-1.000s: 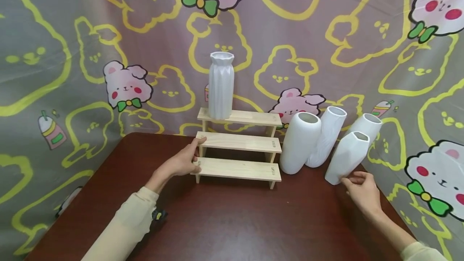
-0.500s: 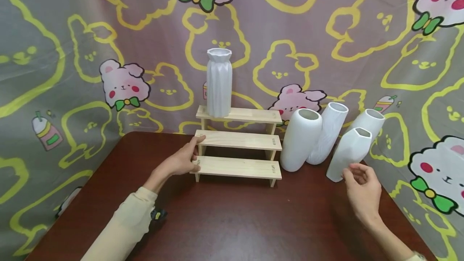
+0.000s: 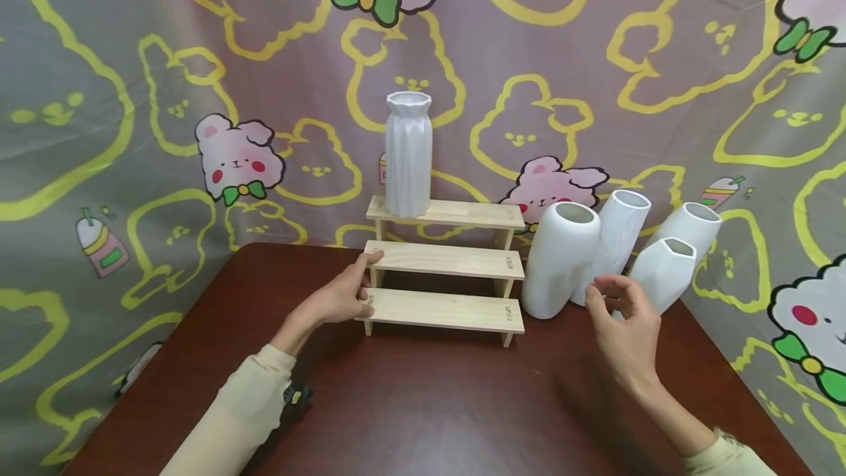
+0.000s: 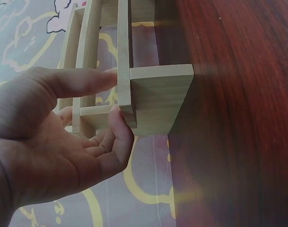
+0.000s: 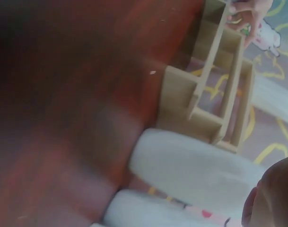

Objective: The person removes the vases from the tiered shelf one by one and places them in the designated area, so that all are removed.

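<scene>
My left hand [image 3: 335, 298] grips the left end of a three-step wooden display stand [image 3: 449, 261]; in the left wrist view the thumb and fingers [image 4: 121, 137] pinch the end of a step board. On the top step, towards the left, stands a white pleated vase [image 3: 408, 160] with a flared rim. My right hand [image 3: 626, 325] hovers over the table with loosely bent fingers and holds nothing. It overlaps the lower part of a faceted white vase [image 3: 669, 274]. A smooth rounded white vase [image 3: 558, 263] stands between that hand and the stand.
Behind the faceted vase are a textured white vase [image 3: 617, 237] and another white vase [image 3: 699, 225]. All stand on the dark red-brown table [image 3: 423, 395], to the right of the stand. A patterned curtain [image 3: 304, 79] rises behind and at both sides.
My right hand has moved left and up, away from the base of the faceted vase, to in front of the vases. The left hand keeps its grip on the stand; the vases stay put.
</scene>
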Available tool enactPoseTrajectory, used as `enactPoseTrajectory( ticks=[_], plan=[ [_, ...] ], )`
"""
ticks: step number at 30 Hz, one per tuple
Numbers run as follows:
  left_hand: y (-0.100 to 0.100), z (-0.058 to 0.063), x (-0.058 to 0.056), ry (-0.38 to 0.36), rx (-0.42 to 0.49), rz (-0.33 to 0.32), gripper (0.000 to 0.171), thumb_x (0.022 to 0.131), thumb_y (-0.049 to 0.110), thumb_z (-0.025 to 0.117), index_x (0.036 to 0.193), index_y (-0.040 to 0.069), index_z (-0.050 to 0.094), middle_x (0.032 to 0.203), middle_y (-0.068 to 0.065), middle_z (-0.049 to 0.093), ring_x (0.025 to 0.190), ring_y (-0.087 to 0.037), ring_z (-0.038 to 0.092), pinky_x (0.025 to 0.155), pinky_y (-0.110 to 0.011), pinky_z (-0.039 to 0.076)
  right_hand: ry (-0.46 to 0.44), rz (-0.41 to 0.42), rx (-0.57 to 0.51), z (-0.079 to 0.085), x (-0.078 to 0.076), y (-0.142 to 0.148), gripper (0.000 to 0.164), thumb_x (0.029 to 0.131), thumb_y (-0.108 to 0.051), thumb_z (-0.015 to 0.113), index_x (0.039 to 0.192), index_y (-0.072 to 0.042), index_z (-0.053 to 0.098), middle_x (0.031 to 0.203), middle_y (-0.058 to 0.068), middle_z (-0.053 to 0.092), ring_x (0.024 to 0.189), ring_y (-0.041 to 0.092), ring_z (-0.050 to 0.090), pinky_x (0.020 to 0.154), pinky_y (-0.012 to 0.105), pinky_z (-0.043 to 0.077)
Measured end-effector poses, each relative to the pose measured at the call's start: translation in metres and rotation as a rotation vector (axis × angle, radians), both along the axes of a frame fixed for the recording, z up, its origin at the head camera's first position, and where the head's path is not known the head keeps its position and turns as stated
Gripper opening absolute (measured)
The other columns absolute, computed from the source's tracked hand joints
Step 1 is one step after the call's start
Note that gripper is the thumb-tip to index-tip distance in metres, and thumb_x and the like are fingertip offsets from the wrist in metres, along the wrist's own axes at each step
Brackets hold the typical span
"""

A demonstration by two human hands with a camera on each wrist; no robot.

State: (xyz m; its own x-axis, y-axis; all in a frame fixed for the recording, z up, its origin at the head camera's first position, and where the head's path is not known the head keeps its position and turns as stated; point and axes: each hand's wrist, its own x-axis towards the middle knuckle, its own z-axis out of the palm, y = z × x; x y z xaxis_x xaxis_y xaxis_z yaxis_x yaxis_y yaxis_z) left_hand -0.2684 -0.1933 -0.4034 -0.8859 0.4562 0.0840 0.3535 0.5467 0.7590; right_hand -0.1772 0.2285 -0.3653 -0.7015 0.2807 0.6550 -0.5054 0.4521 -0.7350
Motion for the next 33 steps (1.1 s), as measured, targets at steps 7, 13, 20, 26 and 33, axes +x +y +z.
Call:
enactPoseTrajectory(
  ticks=[7,13,20,26,33],
  plan=[
    [0.006,-0.003,0.001,-0.014,-0.021,0.019,0.105,0.079,-0.013,0.077,0.162,0.012,0.017,0.106,-0.023,0.047,0.085,-0.029,0.05,0.069,-0.035,0.043,0.061,0.118,0.02,0.016,-0.016,-0.025,0.019,0.093,0.004,0.065,0.109,0.014,0.063,0.095,0.016,0.066,0.082,0.01,0.067,0.073,0.018,0.05],
    [0.008,-0.004,0.001,-0.006,0.009,0.018,0.105,0.078,-0.015,0.076,0.162,0.011,0.018,0.105,-0.022,0.046,0.086,-0.034,0.05,0.069,-0.036,0.043,0.14,0.221,0.098,0.039,-0.034,-0.05,0.016,0.09,0.011,0.065,0.105,0.015,0.062,0.092,0.021,0.065,0.081,0.01,0.066,0.076,0.022,0.05],
    [0.007,-0.008,0.002,-0.002,0.01,0.023,0.106,0.076,-0.015,0.077,0.161,0.011,0.02,0.104,-0.022,0.047,0.085,-0.033,0.051,0.069,-0.036,0.043,0.234,0.28,0.193,0.057,-0.065,-0.072,0.021,0.082,0.016,0.069,0.102,0.014,0.064,0.092,0.022,0.066,0.081,0.016,0.064,0.074,0.023,0.054],
    [0.007,-0.009,0.001,0.004,-0.005,0.028,0.106,0.076,-0.014,0.077,0.161,0.011,0.02,0.103,-0.021,0.047,0.083,-0.028,0.05,0.068,-0.034,0.043,0.153,0.323,0.259,0.053,-0.104,-0.08,0.024,0.086,0.003,0.075,0.109,0.002,0.067,0.101,0.011,0.067,0.092,0.023,0.066,0.084,0.039,0.055],
    [0.002,-0.003,-0.003,-0.007,-0.022,0.048,0.107,0.076,-0.015,0.076,0.162,0.014,0.019,0.103,-0.021,0.046,0.081,-0.026,0.049,0.067,-0.033,0.043,-0.032,0.443,0.294,0.059,-0.132,-0.108,0.037,0.088,-0.015,0.079,0.119,-0.005,0.063,0.114,0.006,0.063,0.109,0.027,0.063,0.096,0.045,0.05]
  ],
)
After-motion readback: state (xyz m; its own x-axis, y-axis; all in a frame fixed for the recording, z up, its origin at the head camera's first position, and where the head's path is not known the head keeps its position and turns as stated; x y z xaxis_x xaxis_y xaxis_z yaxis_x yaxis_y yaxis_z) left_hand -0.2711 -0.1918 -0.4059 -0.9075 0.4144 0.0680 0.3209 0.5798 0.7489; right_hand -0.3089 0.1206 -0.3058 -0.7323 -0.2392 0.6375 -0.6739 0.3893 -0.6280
